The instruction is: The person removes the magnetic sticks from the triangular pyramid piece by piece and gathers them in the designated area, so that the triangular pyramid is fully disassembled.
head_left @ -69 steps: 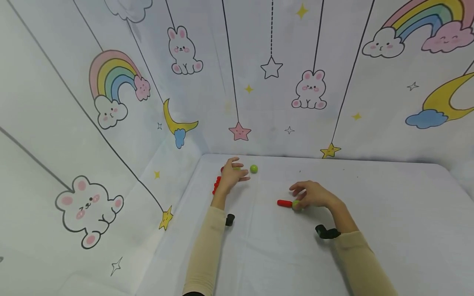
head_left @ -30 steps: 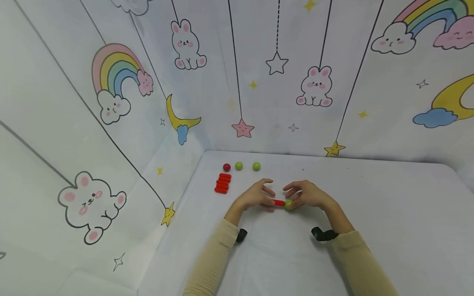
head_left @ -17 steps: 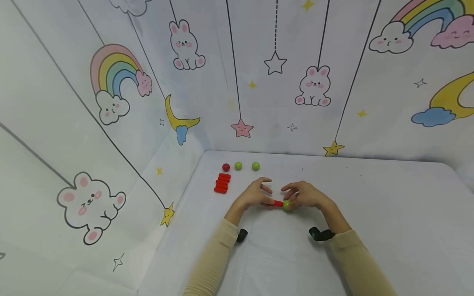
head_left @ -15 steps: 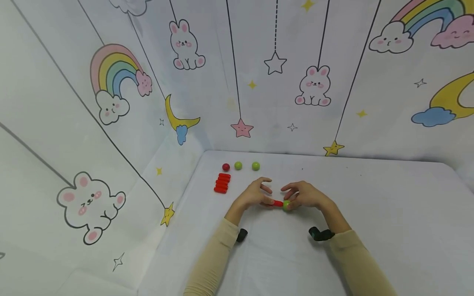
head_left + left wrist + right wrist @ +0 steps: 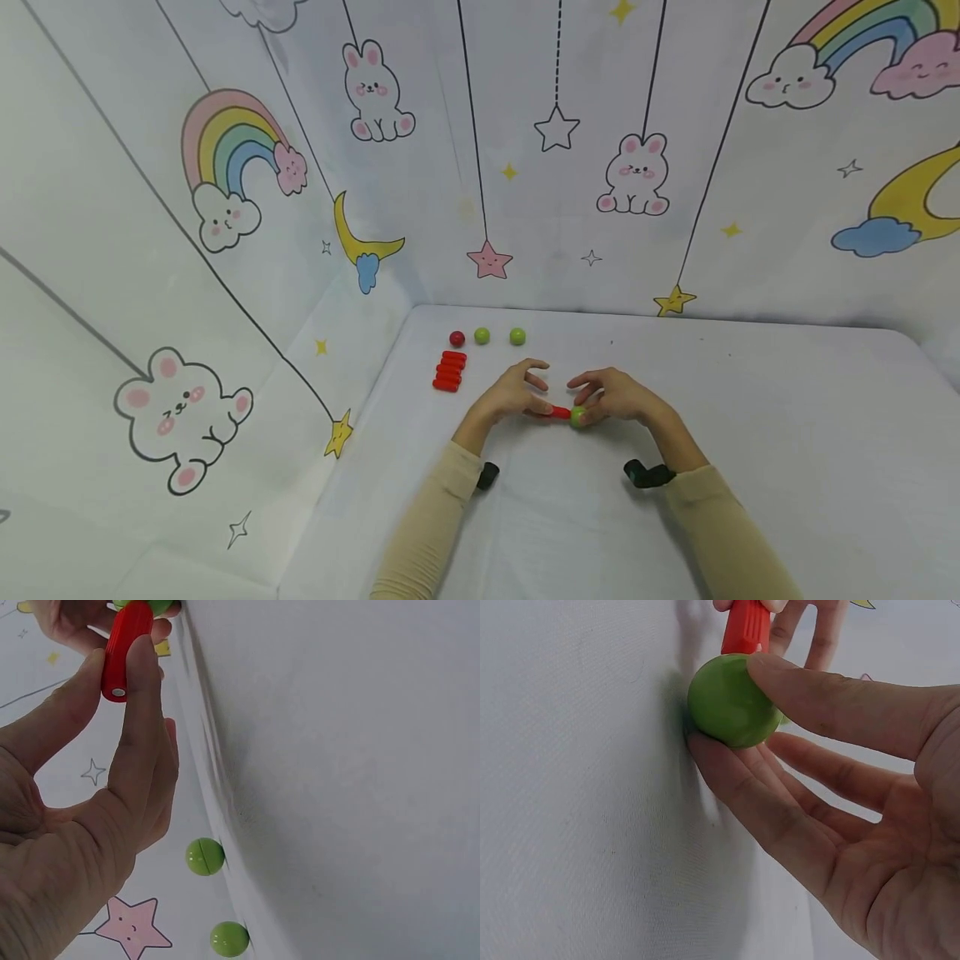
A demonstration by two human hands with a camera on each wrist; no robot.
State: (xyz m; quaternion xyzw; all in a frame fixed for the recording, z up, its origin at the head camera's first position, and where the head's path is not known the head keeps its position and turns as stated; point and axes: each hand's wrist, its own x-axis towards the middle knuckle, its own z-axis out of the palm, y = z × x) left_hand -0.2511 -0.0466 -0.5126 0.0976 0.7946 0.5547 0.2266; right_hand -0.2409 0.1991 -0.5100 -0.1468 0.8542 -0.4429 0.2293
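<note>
My left hand (image 5: 513, 392) pinches a short red magnetic rod (image 5: 127, 652) between thumb and index finger. A small pale metal disc shows in the rod's near end in the left wrist view. My right hand (image 5: 618, 396) grips a glossy green ball (image 5: 731, 701) between thumb and fingers, close over the white cloth. The rod's other end meets the ball, so the two line up between my hands. In the head view the left fingers cover part of the red rod (image 5: 561, 412), and the right thumb covers part of the green ball (image 5: 577, 417).
Several red rods (image 5: 449, 372) lie stacked side by side at the back left of the white-covered table (image 5: 555, 517). Behind them sit a dark red ball (image 5: 457, 339) and two green balls (image 5: 499, 336) (image 5: 517, 336). A printed cloth wall (image 5: 555, 208) rises along the back and left.
My left hand has come from the back-left balls and rods to the red rod's free end and taken hold of it. My right hand has shifted slightly left with the green ball.
</note>
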